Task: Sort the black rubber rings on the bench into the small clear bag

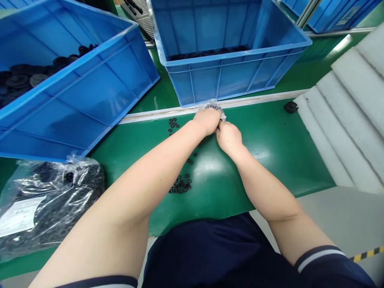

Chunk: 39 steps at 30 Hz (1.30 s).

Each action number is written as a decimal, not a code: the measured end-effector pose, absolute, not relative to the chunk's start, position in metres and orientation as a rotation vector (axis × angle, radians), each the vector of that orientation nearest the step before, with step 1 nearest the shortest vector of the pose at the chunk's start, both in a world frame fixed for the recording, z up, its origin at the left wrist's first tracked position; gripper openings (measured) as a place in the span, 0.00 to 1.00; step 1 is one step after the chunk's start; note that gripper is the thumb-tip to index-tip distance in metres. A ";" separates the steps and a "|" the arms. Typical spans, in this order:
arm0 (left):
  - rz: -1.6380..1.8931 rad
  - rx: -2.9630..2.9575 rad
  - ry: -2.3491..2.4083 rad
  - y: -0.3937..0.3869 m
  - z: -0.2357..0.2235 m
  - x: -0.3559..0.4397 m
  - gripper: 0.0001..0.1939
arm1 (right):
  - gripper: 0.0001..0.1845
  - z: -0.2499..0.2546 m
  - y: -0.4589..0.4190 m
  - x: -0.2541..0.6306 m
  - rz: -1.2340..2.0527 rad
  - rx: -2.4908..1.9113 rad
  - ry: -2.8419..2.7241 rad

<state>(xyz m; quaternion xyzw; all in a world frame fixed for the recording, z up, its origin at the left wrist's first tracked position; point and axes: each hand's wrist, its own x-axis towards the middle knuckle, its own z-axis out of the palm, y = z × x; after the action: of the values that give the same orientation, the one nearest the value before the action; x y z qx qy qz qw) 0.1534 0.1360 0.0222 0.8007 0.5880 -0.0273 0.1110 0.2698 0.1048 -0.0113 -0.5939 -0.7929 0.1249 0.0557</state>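
Note:
At the far edge of the green work surface, a small clear plastic bag [212,105] with dark contents lies in front of the middle blue bin. My left hand [207,120] is closed on this bag, with its fingers mostly hidden behind the knuckles. Right against it, my right hand [229,138] is closed too, its fingertips meeting the left hand; what they pinch is hidden. Small black rings [180,185] lie in a loose pile nearer my body. More black rings [173,124] are scattered left of my hands, some partly covered by my left forearm.
A blue bin [129,72] with black round parts stands at left, another blue bin [222,76] straight ahead. A large clear bag [72,196] of black parts lies lower left. Stacked white foam-like sheets [345,112] rise at right, beside one black round part [291,107].

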 end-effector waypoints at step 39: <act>0.836 2.026 1.588 -0.036 -0.034 0.044 0.05 | 0.10 -0.004 0.051 0.275 0.872 -1.145 -2.634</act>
<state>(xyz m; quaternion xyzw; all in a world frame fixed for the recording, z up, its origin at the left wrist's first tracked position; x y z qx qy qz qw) 0.0442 -0.0365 -0.0344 0.7310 0.5729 0.3014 0.2158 0.2746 0.0512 -0.0036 -0.3804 -0.8754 0.2899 0.0699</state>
